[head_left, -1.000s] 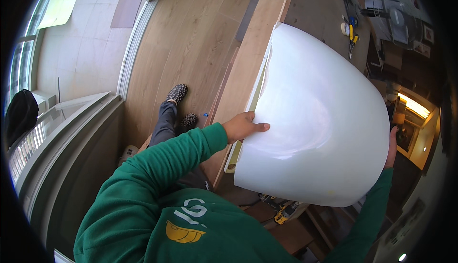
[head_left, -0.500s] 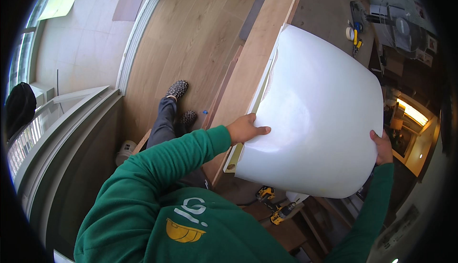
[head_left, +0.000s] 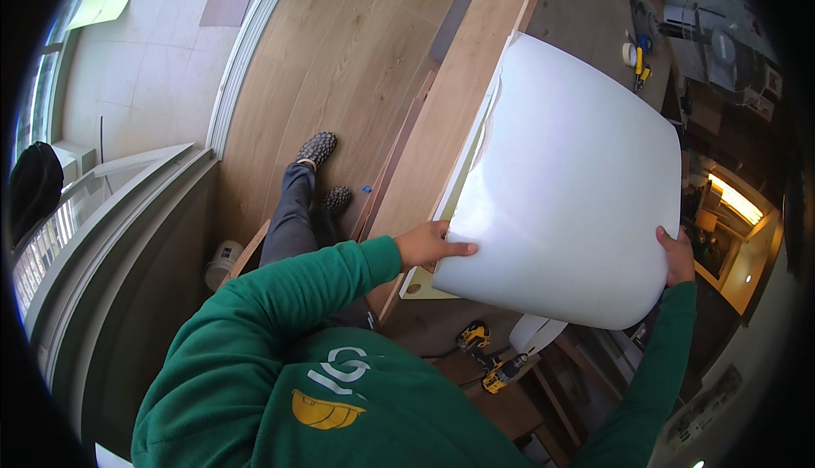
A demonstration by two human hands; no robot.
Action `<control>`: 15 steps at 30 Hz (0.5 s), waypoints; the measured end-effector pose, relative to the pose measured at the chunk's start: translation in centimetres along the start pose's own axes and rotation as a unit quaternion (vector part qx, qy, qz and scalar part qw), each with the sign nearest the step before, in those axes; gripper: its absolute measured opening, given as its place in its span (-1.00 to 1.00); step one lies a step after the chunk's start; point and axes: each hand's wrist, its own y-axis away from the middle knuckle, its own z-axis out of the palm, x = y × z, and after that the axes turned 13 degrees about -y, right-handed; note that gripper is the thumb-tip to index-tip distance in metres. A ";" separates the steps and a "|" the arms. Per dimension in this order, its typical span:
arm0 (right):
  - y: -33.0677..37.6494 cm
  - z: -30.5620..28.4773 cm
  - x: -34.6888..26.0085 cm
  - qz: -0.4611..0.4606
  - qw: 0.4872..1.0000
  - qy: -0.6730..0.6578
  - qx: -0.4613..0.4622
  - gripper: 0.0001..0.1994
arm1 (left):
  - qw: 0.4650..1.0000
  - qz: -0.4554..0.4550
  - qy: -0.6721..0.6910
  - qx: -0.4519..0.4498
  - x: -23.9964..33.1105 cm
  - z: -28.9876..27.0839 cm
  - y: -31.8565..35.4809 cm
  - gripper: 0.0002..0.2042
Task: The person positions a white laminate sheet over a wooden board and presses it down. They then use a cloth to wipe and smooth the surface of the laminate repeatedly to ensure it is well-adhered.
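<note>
Single head-worn fisheye, steeply downward, close over the hands (head_left: 433,243).

Workbench (head_left: 586,9): long wooden board (head_left: 458,103) laid along its left edge; tape roll (head_left: 629,53) and yellow tools (head_left: 641,64) at far end.

The white sheet (head_left: 564,188) hides most of the right hand (head_left: 677,254) and the surface (head_left: 441,120) beneath. Far-right tools (head_left: 638,52) are too small to tell.

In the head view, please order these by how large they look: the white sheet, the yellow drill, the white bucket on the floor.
1. white sheet, by far the largest, though it is nearest the camera.
2. yellow drill and white bucket look alike; I will not rank them.
</note>
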 end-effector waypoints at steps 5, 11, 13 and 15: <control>-0.2 0.6 -0.6 0.004 0.999 0.030 0.012 -0.51 | 0.972 -0.056 -0.110 -0.200 -4.6 0.1 1.1 -0.32; -0.2 -0.3 1.7 -0.009 1.000 0.026 0.015 -0.49 | 0.990 -0.040 -0.046 -0.126 -7.8 3.6 4.0 -0.34; -0.1 0.3 2.1 -0.014 0.999 0.040 0.019 -0.49 | 0.991 -0.076 -0.057 -0.098 -7.2 3.8 4.6 -0.35; 0.3 1.0 2.8 -0.025 0.998 0.048 0.019 -0.49 | 0.983 -0.126 -0.110 -0.080 -5.9 3.4 5.1 -0.37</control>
